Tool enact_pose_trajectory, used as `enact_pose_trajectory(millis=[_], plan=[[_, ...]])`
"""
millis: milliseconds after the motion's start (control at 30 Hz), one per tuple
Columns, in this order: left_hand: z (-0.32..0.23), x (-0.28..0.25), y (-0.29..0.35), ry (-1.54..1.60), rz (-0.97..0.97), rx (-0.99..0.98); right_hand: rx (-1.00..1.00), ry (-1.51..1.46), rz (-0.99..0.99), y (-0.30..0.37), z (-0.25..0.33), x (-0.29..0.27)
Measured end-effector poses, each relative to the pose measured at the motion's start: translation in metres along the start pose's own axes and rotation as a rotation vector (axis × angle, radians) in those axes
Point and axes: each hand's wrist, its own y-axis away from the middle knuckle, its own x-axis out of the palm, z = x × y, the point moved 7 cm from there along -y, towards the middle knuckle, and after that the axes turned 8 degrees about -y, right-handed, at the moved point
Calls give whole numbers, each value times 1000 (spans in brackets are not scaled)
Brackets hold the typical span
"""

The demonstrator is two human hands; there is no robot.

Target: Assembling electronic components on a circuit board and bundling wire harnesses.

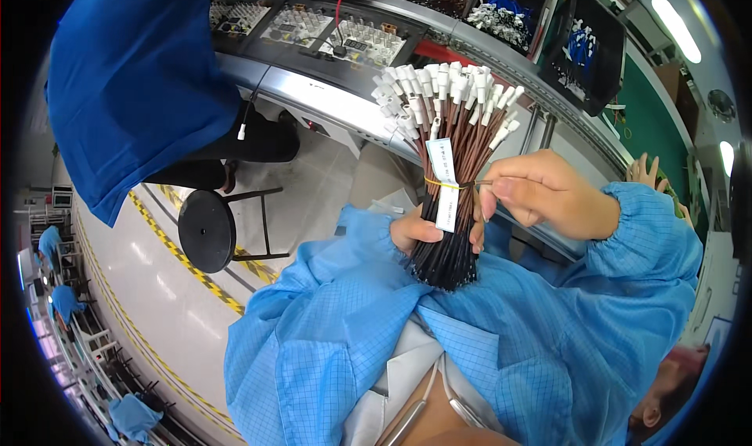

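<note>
A thick bundle of brown and black cables point(464, 144) stands upright in front of my chest. White connectors point(446, 82) fan out at its top, and the black ends point down toward my lap. My left hand point(410, 231) is closed around the lower part of the bundle, partly hidden behind it. A yellow band point(432, 182) runs around the middle, over a white paper label point(444, 203). At the band's right side, my right hand point(544, 189) pinches a thin brown strand; whether it is a cable or a tie I cannot tell.
Ahead is a metal-edged bench point(313, 93) with circuit test boards point(364, 43). Dark bins point(580, 50) of connector cables stand at the far right. A person in blue point(145, 86) is at the left, by a round black stool point(207, 231). Another person's hand point(646, 170) shows at right.
</note>
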Motion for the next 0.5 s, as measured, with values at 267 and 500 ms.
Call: enact_pose_trajectory(millis=[267,500], plan=[[6,-5,7,54,-76,-24,18,122,-57,5,11,0],[5,-6,5,51,-51,-55,50,161,-137,14,35,-6]])
